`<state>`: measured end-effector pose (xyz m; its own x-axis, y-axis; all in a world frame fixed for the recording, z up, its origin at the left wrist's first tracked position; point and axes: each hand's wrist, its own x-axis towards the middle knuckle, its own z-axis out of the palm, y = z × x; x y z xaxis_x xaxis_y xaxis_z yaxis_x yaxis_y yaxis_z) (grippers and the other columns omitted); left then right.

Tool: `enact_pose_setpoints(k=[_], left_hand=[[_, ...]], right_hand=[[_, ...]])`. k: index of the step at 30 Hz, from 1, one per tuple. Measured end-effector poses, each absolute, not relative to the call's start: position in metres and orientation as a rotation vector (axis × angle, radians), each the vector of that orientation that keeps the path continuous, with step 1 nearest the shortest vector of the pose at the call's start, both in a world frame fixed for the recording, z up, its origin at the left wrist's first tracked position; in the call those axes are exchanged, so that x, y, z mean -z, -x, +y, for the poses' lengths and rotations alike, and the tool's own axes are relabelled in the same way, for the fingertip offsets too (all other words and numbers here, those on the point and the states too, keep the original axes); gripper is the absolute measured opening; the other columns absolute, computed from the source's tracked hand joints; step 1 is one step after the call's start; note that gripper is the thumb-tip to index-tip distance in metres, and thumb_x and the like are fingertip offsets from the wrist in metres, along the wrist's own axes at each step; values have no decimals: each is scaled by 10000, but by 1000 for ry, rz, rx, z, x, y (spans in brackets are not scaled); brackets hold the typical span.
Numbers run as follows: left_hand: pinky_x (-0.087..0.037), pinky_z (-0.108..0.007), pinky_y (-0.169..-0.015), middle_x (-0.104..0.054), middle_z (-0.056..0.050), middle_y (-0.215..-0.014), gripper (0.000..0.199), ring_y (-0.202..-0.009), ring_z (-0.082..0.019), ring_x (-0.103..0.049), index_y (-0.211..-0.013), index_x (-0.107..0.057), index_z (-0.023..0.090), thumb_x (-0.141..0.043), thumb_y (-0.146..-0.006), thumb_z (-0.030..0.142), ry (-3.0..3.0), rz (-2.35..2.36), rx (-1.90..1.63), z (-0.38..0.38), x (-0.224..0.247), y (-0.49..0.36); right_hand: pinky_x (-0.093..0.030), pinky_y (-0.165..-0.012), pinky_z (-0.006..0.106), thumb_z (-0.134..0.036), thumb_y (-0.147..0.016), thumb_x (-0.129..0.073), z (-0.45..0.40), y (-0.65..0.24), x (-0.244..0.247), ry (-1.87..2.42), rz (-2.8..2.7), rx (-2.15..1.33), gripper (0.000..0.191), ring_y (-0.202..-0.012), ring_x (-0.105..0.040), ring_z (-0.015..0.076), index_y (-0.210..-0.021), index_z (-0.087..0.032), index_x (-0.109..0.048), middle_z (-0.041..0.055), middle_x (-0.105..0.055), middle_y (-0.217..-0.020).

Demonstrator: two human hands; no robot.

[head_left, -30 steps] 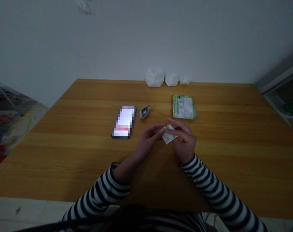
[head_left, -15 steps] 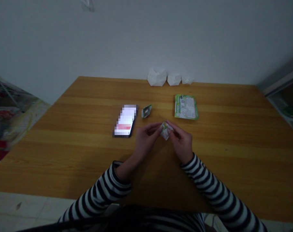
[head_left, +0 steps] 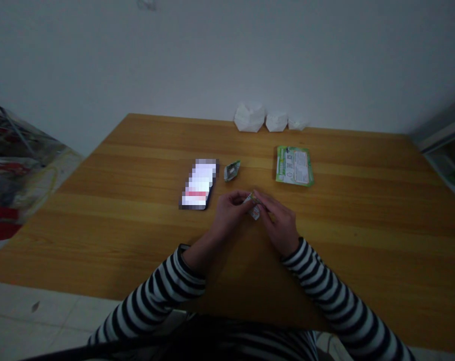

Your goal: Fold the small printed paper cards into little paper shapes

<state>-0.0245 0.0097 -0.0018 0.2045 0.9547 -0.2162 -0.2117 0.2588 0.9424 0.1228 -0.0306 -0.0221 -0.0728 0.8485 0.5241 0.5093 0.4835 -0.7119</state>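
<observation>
A small green and white paper piece point(head_left: 254, 212) is held between both hands above the table's middle. My left hand point(head_left: 229, 213) pinches its left side, and my right hand point(head_left: 279, 220) has its fingers closed at the upper right side. Part of the paper is hidden by the fingers. Just beyond my left hand lies a small folded green and silvery piece point(head_left: 232, 171). A flat green packet with a printed white label point(head_left: 295, 166) rests farther back, to the right.
A lit phone point(head_left: 199, 184) lies left of the hands on the wooden table point(head_left: 137, 200). Three folded white paper pieces point(head_left: 249, 118) stand in a row along the wall at the back edge. Cluttered bags point(head_left: 5, 175) are at the far left.
The fingers of my right hand have moved left over the paper piece, covering more of it. The whole view has shifted slightly, while the table items keep their places.
</observation>
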Motion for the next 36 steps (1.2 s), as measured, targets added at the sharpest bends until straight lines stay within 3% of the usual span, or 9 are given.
enact_pose_setpoints(k=[5,9,14,18,22,25,30,32,36], left_hand=[[-528,-252,-616,-739,-57,-740,305,-629,-141,-666,-805,-735,121,-811,-693,394,-958,987,-988,12,4,28],[-542,-259,-649,-741,-60,-751,318,-640,-140,-669,-836,-734,117,-825,-681,379,-940,948,-998,13,5,29],[-562,-283,-771,-753,-59,-844,346,-748,-150,-692,-900,-744,138,-754,-757,453,-979,897,-1043,8,-1,25],[-559,-273,-731,-754,-55,-827,307,-746,-156,-688,-855,-748,145,-751,-763,438,-1111,969,-1056,8,-5,25],[-532,-247,-647,-739,-46,-741,259,-660,-138,-664,-796,-720,132,-789,-731,372,-1134,1019,-1076,11,-1,27],[-518,-234,-635,-724,-25,-719,267,-631,-118,-649,-798,-656,142,-774,-746,376,-1016,1008,-1142,10,4,24],[-512,-231,-672,-704,-14,-723,279,-684,-124,-658,-717,-591,149,-811,-701,321,-1091,988,-1018,3,5,18],[-516,-241,-695,-713,-30,-761,285,-721,-139,-668,-726,-608,144,-839,-663,299,-1154,971,-902,1,3,18],[-533,-261,-665,-729,-52,-845,434,-702,-155,-685,-963,-649,145,-847,-652,373,-1132,823,-708,-1,0,17]], right_hand=[[-511,-1047,436,-162,-947,-523,-29,-125,21,1148,-1657,-494,375,-1179,-644,207,-1288,-272,-636,61,-690,-1261],[-557,-970,414,-234,-901,-624,-25,-124,23,1122,-1445,-771,345,-1107,-681,217,-1242,-265,-664,60,-707,-1231],[-605,-824,392,-347,-814,-724,-20,-125,27,1149,-1068,-1034,252,-871,-740,222,-1031,-221,-749,58,-782,-978],[-611,-793,389,-386,-735,-788,-20,-127,25,1151,-968,-1149,266,-827,-744,227,-941,-217,-774,58,-790,-926],[-615,-684,334,-434,-768,-750,-21,-126,19,1149,-985,-1259,328,-756,-734,202,-1006,-209,-764,57,-789,-894],[-605,-624,300,-440,-752,-763,-22,-125,18,1151,-921,-1272,390,-717,-725,187,-1073,-221,-731,45,-784,-891],[-546,-534,264,-453,-790,-718,-19,-129,22,1229,-897,-1062,281,-564,-648,151,-823,-175,-742,34,-740,-708],[-545,-575,277,-435,-816,-693,-16,-134,24,1262,-943,-920,265,-604,-654,160,-812,-175,-747,37,-740,-715],[-554,-698,322,-374,-819,-701,-13,-144,24,1270,-1192,-900,205,-749,-696,203,-835,-184,-776,62,-768,-817]])
